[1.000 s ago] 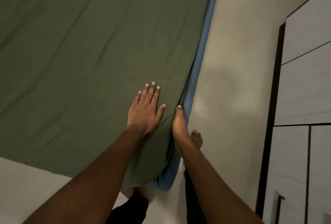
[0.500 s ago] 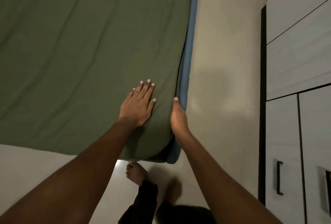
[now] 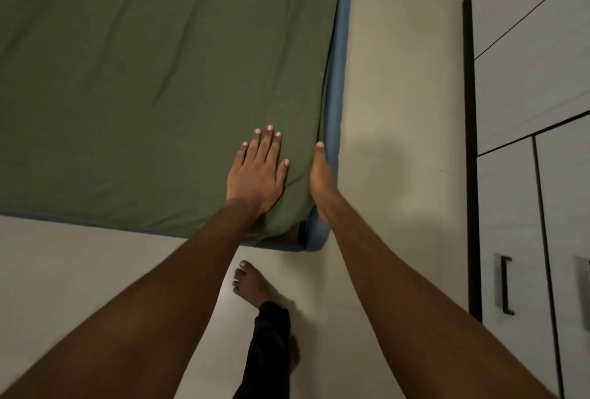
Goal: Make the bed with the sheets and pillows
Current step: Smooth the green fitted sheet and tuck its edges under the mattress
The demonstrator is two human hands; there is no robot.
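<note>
A dark green sheet (image 3: 143, 79) lies over a blue mattress (image 3: 339, 79), whose edge shows along the right side and at the near corner (image 3: 316, 244). My left hand (image 3: 257, 172) rests flat on the sheet close to that corner, fingers straight and spread. My right hand (image 3: 322, 180) is at the mattress's right side with its thumb on the sheet's edge; its fingers are hidden down the side, so I cannot tell whether they hold cloth. The sheet bunches a little at the corner. No pillows are in view.
The mattress lies on a pale floor (image 3: 399, 143). A white wardrobe (image 3: 536, 111) with dark trim and a black handle (image 3: 506, 285) stands at the right, leaving a strip of floor between. My bare foot (image 3: 249, 283) and dark trouser leg are just below the corner.
I have stepped back and shifted left round the corner; more of the near blue edge shows. Both hands stay at the corner, the left flat on the sheet, the right at the side.
</note>
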